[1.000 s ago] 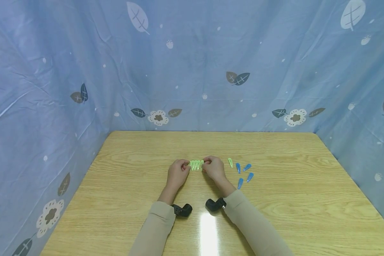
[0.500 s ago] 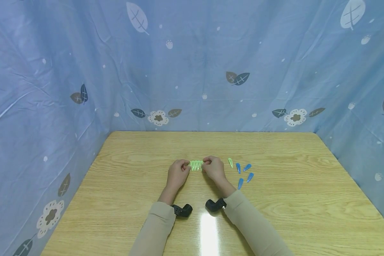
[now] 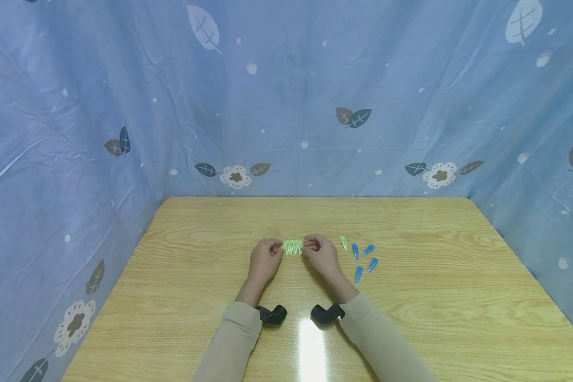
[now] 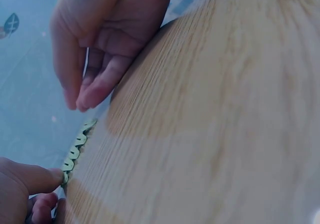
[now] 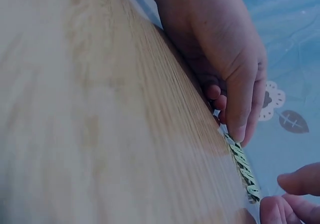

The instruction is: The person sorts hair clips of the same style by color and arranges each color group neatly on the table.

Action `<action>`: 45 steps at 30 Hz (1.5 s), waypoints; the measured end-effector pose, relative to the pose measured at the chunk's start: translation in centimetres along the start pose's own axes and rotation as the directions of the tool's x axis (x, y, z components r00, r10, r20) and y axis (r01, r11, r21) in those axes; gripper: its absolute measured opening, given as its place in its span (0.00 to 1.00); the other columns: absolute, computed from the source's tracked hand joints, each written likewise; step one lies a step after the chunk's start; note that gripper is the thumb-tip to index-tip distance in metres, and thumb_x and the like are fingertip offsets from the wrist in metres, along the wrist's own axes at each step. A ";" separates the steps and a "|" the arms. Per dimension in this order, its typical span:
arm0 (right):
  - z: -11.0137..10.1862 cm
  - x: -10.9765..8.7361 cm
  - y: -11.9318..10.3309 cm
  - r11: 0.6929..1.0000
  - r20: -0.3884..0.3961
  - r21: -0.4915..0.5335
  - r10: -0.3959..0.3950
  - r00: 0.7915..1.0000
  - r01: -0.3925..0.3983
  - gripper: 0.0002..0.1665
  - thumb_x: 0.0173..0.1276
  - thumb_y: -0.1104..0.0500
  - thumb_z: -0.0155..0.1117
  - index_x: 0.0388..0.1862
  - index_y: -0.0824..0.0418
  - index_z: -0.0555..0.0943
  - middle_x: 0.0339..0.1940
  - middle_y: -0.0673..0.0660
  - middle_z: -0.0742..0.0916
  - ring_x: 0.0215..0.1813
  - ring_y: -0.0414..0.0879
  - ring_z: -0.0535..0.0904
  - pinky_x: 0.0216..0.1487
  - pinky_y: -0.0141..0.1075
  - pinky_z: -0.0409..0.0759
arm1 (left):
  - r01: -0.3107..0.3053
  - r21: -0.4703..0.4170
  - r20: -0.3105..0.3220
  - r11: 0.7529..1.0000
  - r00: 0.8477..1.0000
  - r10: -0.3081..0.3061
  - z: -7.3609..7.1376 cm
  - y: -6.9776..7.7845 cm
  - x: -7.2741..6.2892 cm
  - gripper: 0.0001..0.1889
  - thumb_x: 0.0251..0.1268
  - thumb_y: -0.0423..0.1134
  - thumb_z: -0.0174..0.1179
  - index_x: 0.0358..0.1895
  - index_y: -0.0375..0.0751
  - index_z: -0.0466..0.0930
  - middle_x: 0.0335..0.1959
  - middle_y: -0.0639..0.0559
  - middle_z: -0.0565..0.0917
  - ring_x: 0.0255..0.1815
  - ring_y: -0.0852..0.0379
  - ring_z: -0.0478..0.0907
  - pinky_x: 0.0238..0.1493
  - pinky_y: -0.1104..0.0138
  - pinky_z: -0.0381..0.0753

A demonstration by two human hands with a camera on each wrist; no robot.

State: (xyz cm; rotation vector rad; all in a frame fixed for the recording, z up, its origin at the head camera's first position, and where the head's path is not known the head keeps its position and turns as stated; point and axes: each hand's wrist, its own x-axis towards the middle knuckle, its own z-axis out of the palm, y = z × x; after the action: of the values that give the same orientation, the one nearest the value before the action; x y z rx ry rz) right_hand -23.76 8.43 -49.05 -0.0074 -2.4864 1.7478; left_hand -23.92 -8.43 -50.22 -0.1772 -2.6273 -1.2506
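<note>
Green snap hair clips (image 3: 293,247) stand side by side in a short row on the wooden table, between the two hands. At the row's left end, my left hand (image 3: 264,260) pinches the end clip with thumb and fingertip; the left wrist view shows this thumb (image 4: 47,180) right on the clip. My right hand (image 3: 323,255) is just off the row's right end. In the right wrist view its thumb and fingers (image 5: 300,179) are apart, with nothing between them. One loose green clip (image 3: 344,243) lies to the right of this hand.
Several blue snap hair clips (image 3: 355,251) lie scattered right of the right hand. Black wrist cameras (image 3: 273,314) sit on both wrists. A blue patterned curtain (image 3: 286,95) hangs behind the wooden table (image 3: 196,223) and along its sides.
My right hand has drawn back slightly to the right from the row's right end, its fingertips coming off the clips. My left hand has stayed in place.
</note>
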 end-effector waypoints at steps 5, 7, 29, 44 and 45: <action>-0.3 -0.4 0.3 0.999 0.032 0.039 -0.024 0.999 0.022 0.18 0.61 0.67 0.66 0.50 0.69 0.80 0.41 0.60 0.85 0.43 0.50 0.81 0.44 0.37 0.80 | -0.005 -0.004 -0.003 1.000 1.000 0.005 0.0 0.0 -0.1 0.09 0.59 0.32 0.64 0.43 0.35 0.84 0.27 0.53 0.76 0.27 0.61 0.70 0.30 0.69 0.72; -0.4 -0.4 0.3 0.998 0.042 0.051 -0.025 0.999 0.023 0.18 0.62 0.66 0.66 0.51 0.68 0.79 0.43 0.60 0.85 0.45 0.51 0.82 0.46 0.38 0.80 | -0.006 -0.006 -0.005 1.000 1.000 0.006 0.0 0.0 -0.1 0.09 0.59 0.32 0.64 0.43 0.35 0.84 0.27 0.53 0.76 0.27 0.61 0.70 0.30 0.69 0.72; -6.3 -0.8 1.0 0.994 0.078 0.085 -0.070 0.994 0.063 0.24 0.67 0.65 0.62 0.60 0.74 0.71 0.55 0.69 0.79 0.57 0.60 0.77 0.50 0.26 0.75 | -0.022 -0.002 -0.009 1.000 1.000 0.022 0.1 -0.3 0.0 0.09 0.59 0.32 0.64 0.43 0.35 0.84 0.27 0.52 0.76 0.27 0.60 0.70 0.30 0.68 0.72; -10.9 0.7 1.9 0.987 0.077 -0.122 -0.096 0.992 0.105 0.24 0.68 0.65 0.61 0.60 0.74 0.71 0.56 0.70 0.79 0.59 0.61 0.74 0.60 0.50 0.72 | -0.007 -0.008 -0.001 1.000 1.000 0.007 0.0 -0.2 -0.2 0.09 0.60 0.32 0.64 0.43 0.35 0.84 0.27 0.53 0.76 0.28 0.60 0.70 0.30 0.69 0.72; -11.0 0.8 1.9 0.985 0.080 -0.136 -0.099 0.992 0.109 0.24 0.67 0.65 0.62 0.60 0.74 0.71 0.56 0.70 0.79 0.58 0.61 0.75 0.60 0.50 0.72 | -0.004 -0.012 0.001 1.000 1.000 0.004 0.0 -0.2 -0.2 0.09 0.60 0.32 0.64 0.43 0.35 0.84 0.27 0.53 0.76 0.28 0.60 0.70 0.30 0.69 0.72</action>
State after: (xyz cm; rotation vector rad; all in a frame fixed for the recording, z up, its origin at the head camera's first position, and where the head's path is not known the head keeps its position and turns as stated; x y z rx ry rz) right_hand -23.74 19.46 -47.13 0.1751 -2.6046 1.5571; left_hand -23.78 -8.52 -50.39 -0.1844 -2.6192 -1.2657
